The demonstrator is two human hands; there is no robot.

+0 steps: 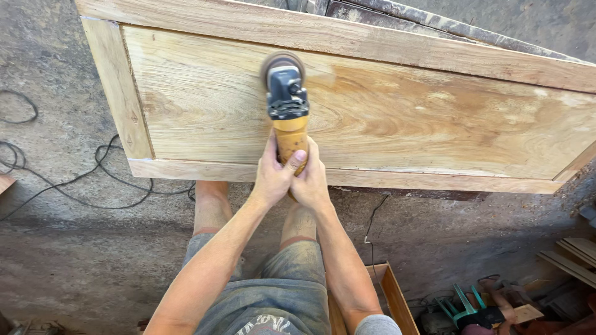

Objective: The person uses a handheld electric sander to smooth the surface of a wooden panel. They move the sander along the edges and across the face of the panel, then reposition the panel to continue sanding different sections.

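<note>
A dusty concrete floor (81,260) with black cables (74,180) is seen under a framed wooden panel (397,118). An orange-bodied angle grinder (287,105) is pressed disc-down on the panel's upper left part, its handle wrapped by the left hand (271,177) and right hand (310,180), both closed tight. The middle looks smoothed; the frame rails appear rougher, judged unfinished.

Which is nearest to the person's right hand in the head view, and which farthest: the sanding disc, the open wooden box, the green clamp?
From the right hand:
1. Sanding disc, straight ahead on the panel.
2. Open wooden box, on the floor, lower right.
3. Green clamp, farther right, past the box.
</note>
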